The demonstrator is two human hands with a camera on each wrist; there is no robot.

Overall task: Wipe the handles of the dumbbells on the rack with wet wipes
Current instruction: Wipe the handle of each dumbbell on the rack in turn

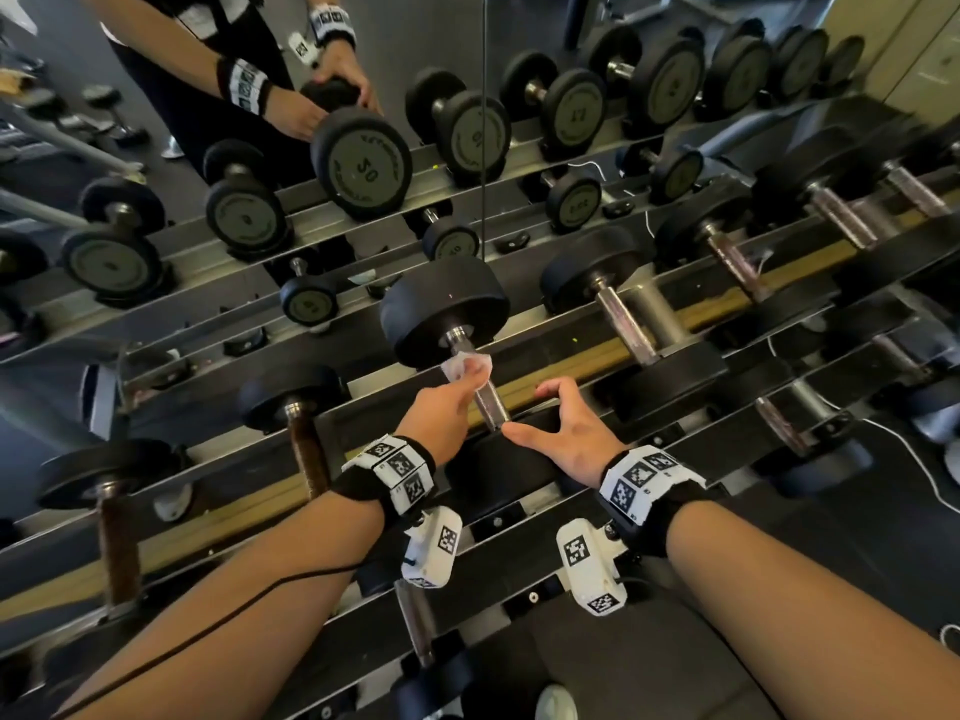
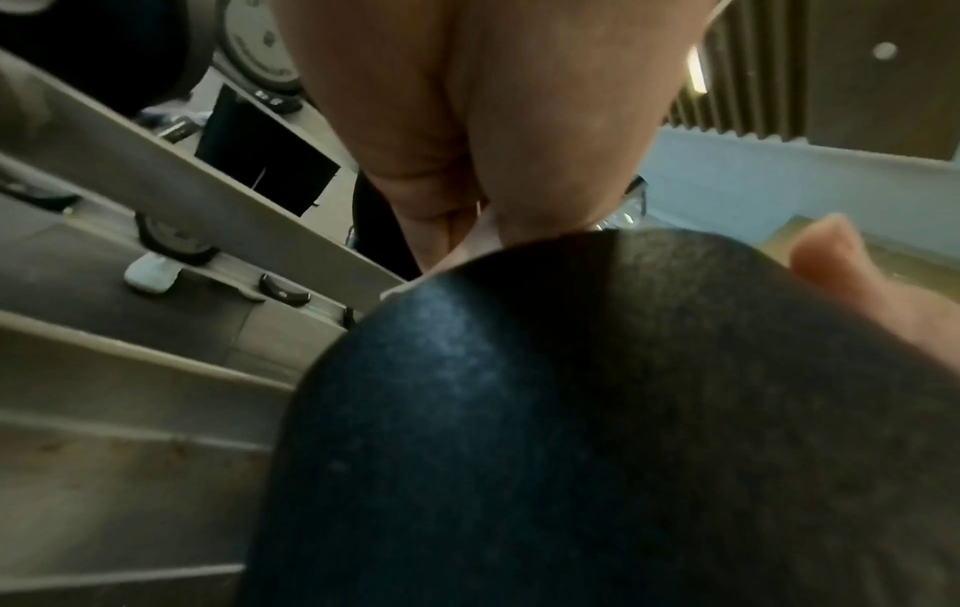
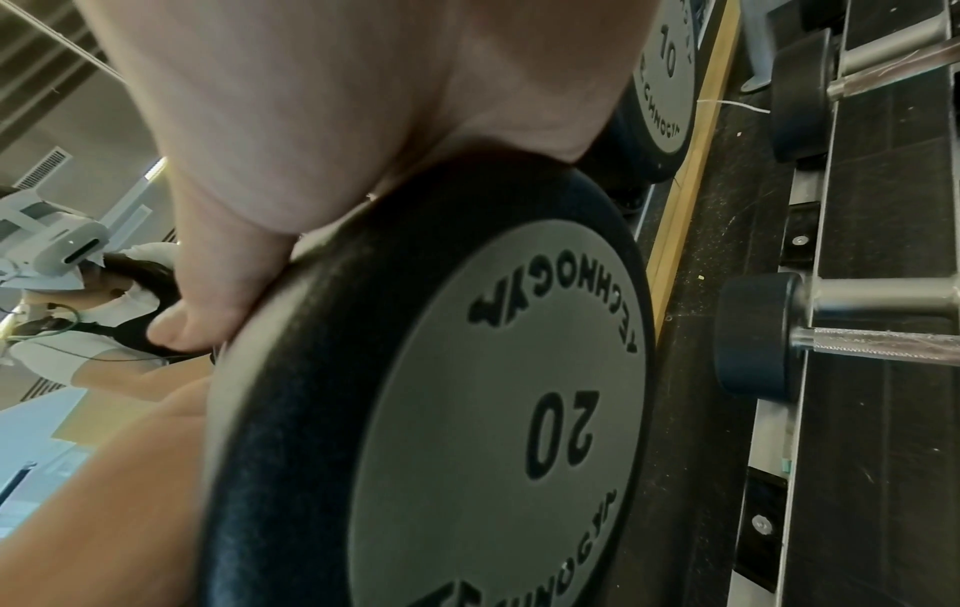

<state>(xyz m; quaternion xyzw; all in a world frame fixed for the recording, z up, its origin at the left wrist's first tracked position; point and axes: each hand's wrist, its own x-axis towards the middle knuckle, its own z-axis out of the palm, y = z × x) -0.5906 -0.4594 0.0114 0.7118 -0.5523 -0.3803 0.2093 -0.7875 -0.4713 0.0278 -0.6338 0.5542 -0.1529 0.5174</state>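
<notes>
A black dumbbell marked 20 (image 3: 493, 410) lies on the top rail of the rack (image 1: 571, 356), in the middle of the head view. My left hand (image 1: 447, 407) pinches a white wet wipe (image 1: 467, 366) against its metal handle (image 1: 491, 405), close to the far head (image 1: 444, 309). My right hand (image 1: 566, 433) lies over the near head (image 1: 498, 475), thumb and index finger hooked over its inner edge. In the left wrist view, the left hand (image 2: 467, 123) shows above that head (image 2: 571, 410), with a sliver of wipe (image 2: 483, 234). In the right wrist view, the right hand (image 3: 337, 123) covers the rim.
Several more dumbbells sit left and right on the same rail, one (image 1: 623, 314) close on the right. Lower rails carry smaller ones (image 1: 415, 615). A mirror (image 1: 363, 148) behind the rack reflects it all. A white cable (image 1: 909, 459) trails at the right.
</notes>
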